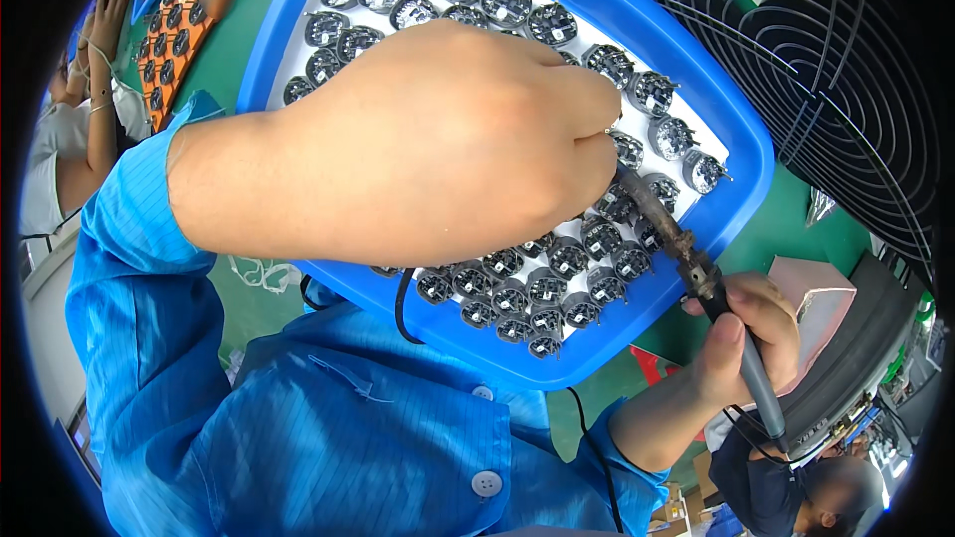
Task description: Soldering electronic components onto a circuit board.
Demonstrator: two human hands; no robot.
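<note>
My right hand grips the handle of a soldering iron at the lower right. The iron's dark metal barrel points up and left over the tray, and its tip passes behind my other hand. My left hand reaches in from the left above a blue tray, back of the hand up and fingers curled closed. What those fingers hold, if anything, is hidden. Round black components with small circuit boards fill the tray in rows on a white sheet. Several lie under and around my left hand.
A black wire fan guard stands at the upper right, beside a pinkish box. An orange tray with similar parts lies at the upper left, near another person's hands. Another person appears at the lower right.
</note>
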